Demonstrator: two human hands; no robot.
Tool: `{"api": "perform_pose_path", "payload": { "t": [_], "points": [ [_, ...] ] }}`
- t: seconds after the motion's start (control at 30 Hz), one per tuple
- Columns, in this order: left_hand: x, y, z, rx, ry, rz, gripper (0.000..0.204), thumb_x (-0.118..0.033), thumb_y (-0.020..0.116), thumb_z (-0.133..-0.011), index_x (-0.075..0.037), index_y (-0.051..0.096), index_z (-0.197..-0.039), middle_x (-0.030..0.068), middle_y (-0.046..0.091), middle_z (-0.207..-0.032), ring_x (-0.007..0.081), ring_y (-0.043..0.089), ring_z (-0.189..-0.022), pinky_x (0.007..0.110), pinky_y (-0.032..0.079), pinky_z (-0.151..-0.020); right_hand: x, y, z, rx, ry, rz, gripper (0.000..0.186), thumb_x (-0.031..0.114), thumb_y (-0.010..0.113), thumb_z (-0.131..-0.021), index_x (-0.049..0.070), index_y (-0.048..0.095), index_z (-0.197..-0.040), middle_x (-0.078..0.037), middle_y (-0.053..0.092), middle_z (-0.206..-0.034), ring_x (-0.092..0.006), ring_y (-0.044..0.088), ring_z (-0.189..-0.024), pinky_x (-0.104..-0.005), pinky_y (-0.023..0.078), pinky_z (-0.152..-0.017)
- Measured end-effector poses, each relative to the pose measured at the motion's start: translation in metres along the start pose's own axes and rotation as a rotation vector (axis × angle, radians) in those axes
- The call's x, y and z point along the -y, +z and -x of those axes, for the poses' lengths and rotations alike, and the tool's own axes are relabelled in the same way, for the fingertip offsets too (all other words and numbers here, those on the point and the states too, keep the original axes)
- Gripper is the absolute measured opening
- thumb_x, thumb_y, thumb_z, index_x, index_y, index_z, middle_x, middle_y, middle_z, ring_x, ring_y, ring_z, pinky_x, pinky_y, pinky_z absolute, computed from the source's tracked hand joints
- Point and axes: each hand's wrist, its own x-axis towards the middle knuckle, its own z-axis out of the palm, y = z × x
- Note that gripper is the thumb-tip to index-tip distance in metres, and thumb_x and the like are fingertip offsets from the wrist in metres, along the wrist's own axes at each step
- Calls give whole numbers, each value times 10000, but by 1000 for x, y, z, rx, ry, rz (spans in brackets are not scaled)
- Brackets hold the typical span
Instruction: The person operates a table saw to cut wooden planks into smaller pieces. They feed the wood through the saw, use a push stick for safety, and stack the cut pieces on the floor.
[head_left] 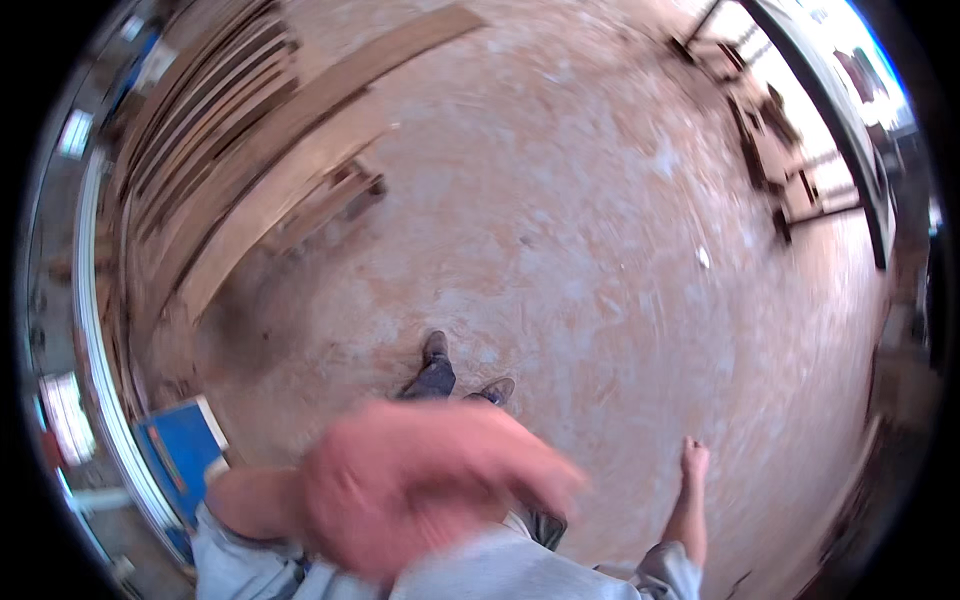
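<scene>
My left hand is raised close in front of my body and fills the lower middle of the view. Motion smears its fingers, so I cannot tell whether they are curled or hold anything. Off to the right, my right hand hangs at the end of an outstretched arm over the floor. Its fingers look curled closed, and nothing shows sticking out of them. Neither hand appears to touch any object.
Long wooden boards lie stacked on supports at the left. A blue panel stands at the lower left. At the far right is a dark-edged table with wooden pieces beneath it. My shoes stand on the dusty floor.
</scene>
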Motion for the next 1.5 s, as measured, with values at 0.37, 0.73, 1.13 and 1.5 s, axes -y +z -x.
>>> {"api": "perform_pose_path", "payload": {
  "t": [0.37, 0.73, 1.13, 1.5],
  "points": [
    [-79, -67, 100, -185, 568, 137, 177, -49, 653, -807, -11, 632, -978, 114, 624, -788, 240, 638, -664, 323, 512, -557, 356, 123, 103, 242, -536, -161, 383, 309, 624, -940, -27, 680, -1114, -105, 705, -950, -174, 636, -904, -319, 498, -813],
    [-91, -156, 134, -1367, 833, -568, 360, -258, 702, -843, -84, 493, -607, -22, 369, -559, 95, 379, -418, 247, 264, -339, 726, 219, 210, 1184, -101, -1026, 954, 717, 443, -912, 85, 103, -1540, -227, 299, -1542, -413, 443, -1330, -546, 403, -1084],
    [-79, -221, 232, -996, 235, -1352, 133, -198, 663, -872, -77, 665, -928, 57, 629, -777, 170, 627, -625, 311, 478, -460, 830, 311, 248, 1333, 137, -1568, 929, 842, 275, -852, 123, 500, -1396, -142, 556, -1389, -345, 499, -1301, -576, 411, -1047],
    [82, -227, 390, -1751, -474, -891, 291, -38, 698, -818, -3, 675, -1107, 143, 679, -793, 298, 668, -673, 371, 533, -588, 827, 320, 297, 1249, -81, -1668, 603, 549, 526, -950, 93, 540, -1346, -110, 582, -1355, -313, 568, -1222, -535, 475, -1031]
  ]
}}
